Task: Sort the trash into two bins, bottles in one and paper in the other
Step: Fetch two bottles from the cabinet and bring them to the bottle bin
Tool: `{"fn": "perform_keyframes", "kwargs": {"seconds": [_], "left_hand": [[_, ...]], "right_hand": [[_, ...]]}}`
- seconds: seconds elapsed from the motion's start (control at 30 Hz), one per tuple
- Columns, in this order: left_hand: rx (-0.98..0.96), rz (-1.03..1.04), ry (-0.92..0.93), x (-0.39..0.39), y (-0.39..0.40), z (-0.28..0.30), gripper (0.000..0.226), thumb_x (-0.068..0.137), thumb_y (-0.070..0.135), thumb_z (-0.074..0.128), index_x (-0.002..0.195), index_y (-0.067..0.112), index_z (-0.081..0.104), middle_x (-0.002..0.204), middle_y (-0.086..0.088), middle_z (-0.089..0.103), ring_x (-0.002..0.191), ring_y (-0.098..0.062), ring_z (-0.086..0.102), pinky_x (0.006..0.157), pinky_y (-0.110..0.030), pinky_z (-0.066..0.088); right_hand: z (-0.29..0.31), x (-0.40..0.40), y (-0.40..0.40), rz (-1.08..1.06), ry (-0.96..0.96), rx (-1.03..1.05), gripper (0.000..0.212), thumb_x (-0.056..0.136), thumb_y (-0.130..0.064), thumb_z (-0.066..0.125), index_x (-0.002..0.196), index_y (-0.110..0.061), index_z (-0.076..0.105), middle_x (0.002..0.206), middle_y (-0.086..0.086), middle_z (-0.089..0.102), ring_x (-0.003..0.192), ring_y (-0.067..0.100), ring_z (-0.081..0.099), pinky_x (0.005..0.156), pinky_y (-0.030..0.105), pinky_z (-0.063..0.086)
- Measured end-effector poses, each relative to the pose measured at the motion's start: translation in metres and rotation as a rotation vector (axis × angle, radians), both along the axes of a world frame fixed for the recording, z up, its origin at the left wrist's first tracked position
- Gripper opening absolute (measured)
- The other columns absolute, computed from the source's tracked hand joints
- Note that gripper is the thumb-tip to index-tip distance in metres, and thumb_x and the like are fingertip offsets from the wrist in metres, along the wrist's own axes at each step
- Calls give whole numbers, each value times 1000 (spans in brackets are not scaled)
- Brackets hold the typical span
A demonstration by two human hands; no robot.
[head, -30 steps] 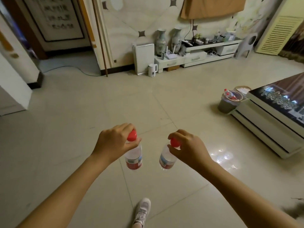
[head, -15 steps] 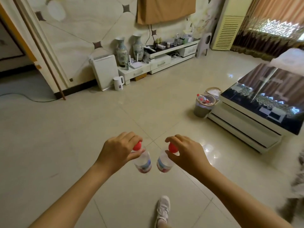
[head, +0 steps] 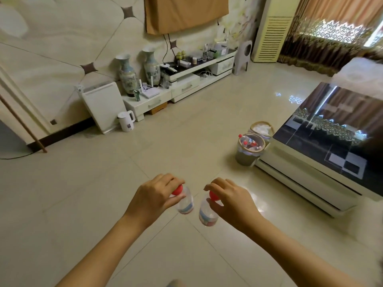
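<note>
Bottles: left hand [head: 154, 195] pinches left bottle [head: 185, 204] by cap, right hand [head: 230, 200] likewise right bottle [head: 207, 213]. Advice: carry to bottle bin [head: 248, 154], drop w/ caps up; avoid paper bin [head: 261, 129] behind.

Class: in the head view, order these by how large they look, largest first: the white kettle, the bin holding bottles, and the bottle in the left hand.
1. Bin holding bottles
2. White kettle

Bottle in the left hand: unranked, since it is nearest the camera and partly hidden.
</note>
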State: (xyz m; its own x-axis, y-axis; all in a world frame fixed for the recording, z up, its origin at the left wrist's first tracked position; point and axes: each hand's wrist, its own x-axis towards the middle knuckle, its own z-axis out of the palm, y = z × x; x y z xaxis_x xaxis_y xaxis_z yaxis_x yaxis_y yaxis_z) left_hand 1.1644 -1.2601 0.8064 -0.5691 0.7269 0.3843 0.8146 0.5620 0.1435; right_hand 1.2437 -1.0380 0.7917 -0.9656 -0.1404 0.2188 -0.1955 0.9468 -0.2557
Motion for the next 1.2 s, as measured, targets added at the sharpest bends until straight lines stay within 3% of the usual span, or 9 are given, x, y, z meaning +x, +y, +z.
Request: {"fn": "perform_keyframes", "kwargs": {"seconds": [0.5,0.73,0.97,1.2], "left_hand": [[-56,-253,-110,-308,188,-34,31,83,44,60,106,25,62,93,8,64,74,-11,62,52,-23,53],[-82,-367,-121,-407,294,-42,35,86,52,47,106,26,61,92,8,64,73,-12,61,50,-26,53],[-136,-367,-150,-489,418,-65,30,83,52,53,101,31,64,90,12,64,71,-10,61,44,-20,41],[-186,-385,-258,-557,540,-98,29,83,52,56,102,30,63,91,12,64,73,-11,61,46,-23,43]], "right_hand": [[-12,-249,166,-281,-72,-26,25,82,-32,70,103,-20,64,94,-3,65,76,12,63,59,22,55],[-25,-319,261,-476,-45,-62,29,76,-30,76,101,-20,65,93,-4,68,75,13,64,58,16,49],[-67,-396,385,-557,-80,-106,31,75,-29,75,103,-21,62,96,-2,68,80,19,64,56,35,58],[-100,-466,482,-595,-174,-105,30,73,-28,74,100,-22,61,89,-3,65,74,19,61,47,28,48]]}}
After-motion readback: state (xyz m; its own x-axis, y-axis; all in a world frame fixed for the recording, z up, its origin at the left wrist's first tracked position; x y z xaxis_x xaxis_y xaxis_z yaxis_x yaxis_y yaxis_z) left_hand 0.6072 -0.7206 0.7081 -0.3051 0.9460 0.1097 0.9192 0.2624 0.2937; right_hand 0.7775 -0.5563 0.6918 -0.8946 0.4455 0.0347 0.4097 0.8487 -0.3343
